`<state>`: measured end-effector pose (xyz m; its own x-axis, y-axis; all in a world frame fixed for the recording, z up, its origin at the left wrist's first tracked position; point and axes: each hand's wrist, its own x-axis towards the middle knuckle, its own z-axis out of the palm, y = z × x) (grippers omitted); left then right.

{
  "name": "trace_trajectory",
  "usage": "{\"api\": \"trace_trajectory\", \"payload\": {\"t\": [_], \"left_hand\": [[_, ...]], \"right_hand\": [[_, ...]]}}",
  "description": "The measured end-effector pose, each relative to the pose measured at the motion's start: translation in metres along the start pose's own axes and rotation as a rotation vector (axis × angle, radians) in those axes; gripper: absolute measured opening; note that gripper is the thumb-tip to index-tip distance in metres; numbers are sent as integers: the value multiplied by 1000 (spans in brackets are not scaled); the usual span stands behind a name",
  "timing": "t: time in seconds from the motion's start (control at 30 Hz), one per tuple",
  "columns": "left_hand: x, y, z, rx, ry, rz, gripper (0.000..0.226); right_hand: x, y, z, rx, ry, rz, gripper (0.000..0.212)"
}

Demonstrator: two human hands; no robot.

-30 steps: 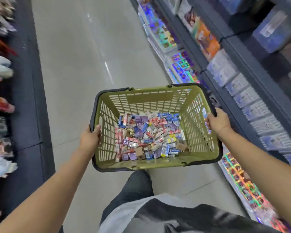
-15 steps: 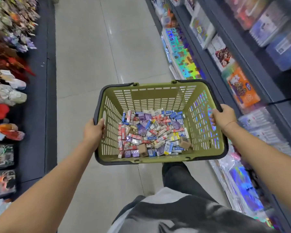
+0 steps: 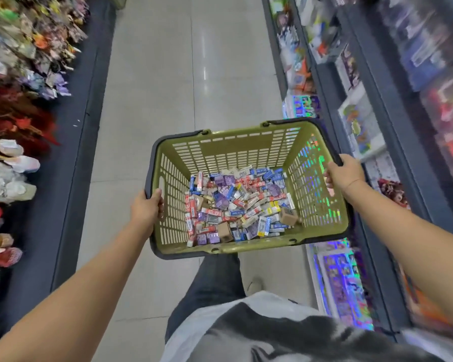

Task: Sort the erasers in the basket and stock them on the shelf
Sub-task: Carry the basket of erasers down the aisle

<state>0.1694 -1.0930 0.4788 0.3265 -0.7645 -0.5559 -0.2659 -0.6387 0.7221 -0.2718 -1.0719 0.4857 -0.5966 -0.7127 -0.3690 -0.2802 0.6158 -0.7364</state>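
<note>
Head view, a shop aisle: a pale tiled floor (image 3: pixel 154 100) runs up the middle of the frame between a dark display of bright decorations (image 3: pixel 19 74) at the left edge and tiered dark shelving (image 3: pixel 385 95) at the right, stocked with blurred, glossy packets; a person, one dark trouser leg (image 3: pixel 215 283) forward at lower centre, carries an olive plastic basket (image 3: pixel 233 150) at centre-right, its long axis lying across the frame; the left hand (image 3: pixel 147 209) grips the black rim at the basket's left short end, fingers curled over the edge; the right hand (image 3: pixel 344 173) grips the right short end likewise, so both are occupied; the erasers (image 3: pixel 236 205), a loose unsorted heap of small red, blue, purple and white packets with two brown cartons (image 3: pixel 288 216) among them, cover the basket floor between the hands; the shelving lies to the right, nearer the right hand; the basket probably has to be set down before either hand can pick; which shelf takes erasers cannot be told.
</note>
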Motion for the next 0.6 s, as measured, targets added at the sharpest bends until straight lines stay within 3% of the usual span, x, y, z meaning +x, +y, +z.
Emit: {"api": "trace_trajectory", "payload": {"t": [0.23, 0.43, 0.6], "left_hand": [[151, 136, 43, -7, 35, -25, 21], [266, 276, 72, 38, 33, 35, 19], [372, 373, 109, 54, 35, 72, 30]], "right_hand": [[163, -123, 60, 0, -13, -14, 28], [288, -225, 97, 34, 7, 11, 22], [406, -301, 124, 52, -8, -6, 21]]}}
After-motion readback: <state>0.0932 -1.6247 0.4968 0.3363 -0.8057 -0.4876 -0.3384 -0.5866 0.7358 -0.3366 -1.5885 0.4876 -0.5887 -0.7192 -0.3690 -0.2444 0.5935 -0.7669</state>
